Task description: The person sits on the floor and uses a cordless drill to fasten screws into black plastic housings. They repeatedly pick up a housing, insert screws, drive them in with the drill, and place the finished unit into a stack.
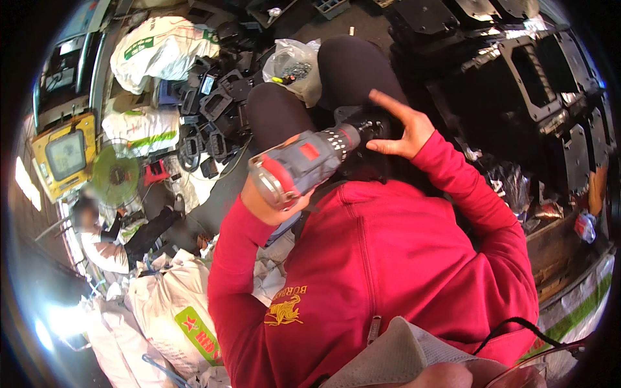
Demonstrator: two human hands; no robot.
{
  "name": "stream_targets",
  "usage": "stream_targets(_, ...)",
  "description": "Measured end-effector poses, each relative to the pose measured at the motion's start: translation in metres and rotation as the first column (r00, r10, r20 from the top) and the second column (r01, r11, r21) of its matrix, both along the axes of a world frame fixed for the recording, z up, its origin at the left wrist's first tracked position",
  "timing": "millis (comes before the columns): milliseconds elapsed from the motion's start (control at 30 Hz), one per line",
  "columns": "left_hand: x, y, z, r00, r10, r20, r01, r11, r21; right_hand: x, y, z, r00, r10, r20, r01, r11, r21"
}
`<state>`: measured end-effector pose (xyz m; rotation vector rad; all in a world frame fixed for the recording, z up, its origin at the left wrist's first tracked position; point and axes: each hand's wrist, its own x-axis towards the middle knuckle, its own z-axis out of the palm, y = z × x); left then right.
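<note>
My left hand (268, 205) is wrapped round a grey and red cordless drill (301, 165), held low over my lap. The drill's chuck points up and to the right, at a black part (372, 123) lying across my thighs. Beside the chuck, my right hand (411, 132) is open, thumb and forefinger stretched apart around the near side of that black part. Its other fingers are hidden, and dark cloth makes the part's outline hard to tell. A clear plastic bag (294, 68) of small metal pieces sits just past my knees, with a yellow and black item in it.
Black frame-like parts (217, 103) lie heaped to the left. Large black panels (511, 84) are stacked on the right. White sacks (168, 304) stand at the lower left. Another person (107, 249) sits at the far left near a green fan (115, 171).
</note>
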<state>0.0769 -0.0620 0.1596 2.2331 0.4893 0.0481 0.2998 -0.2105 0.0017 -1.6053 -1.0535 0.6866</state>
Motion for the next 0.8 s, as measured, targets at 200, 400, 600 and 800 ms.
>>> stream_targets(200,-0.024,-0.010,-0.008,1.000,-0.012,0.005,0.012,1.000,0.028,0.024,-0.020,0.022,0.042,0.108,-0.993,0.176,0.978,0.113)
stream_targets(400,-0.029,-0.019,-0.008,0.958,0.284,-0.027,-0.077,0.166,-0.983,-0.005,0.001,0.035,-0.226,0.277,-0.934,0.304,0.931,0.202)
stream_targets(600,-0.026,-0.024,-0.002,0.968,0.164,0.188,0.084,0.495,-0.865,-0.018,0.009,0.048,-0.252,0.403,-0.880,0.292,0.898,0.328)
stream_targets(800,-0.027,-0.028,-0.001,0.962,0.176,0.207,0.049,0.639,-0.768,-0.028,0.011,0.065,-0.145,0.245,-0.959,0.315,0.930,0.190)
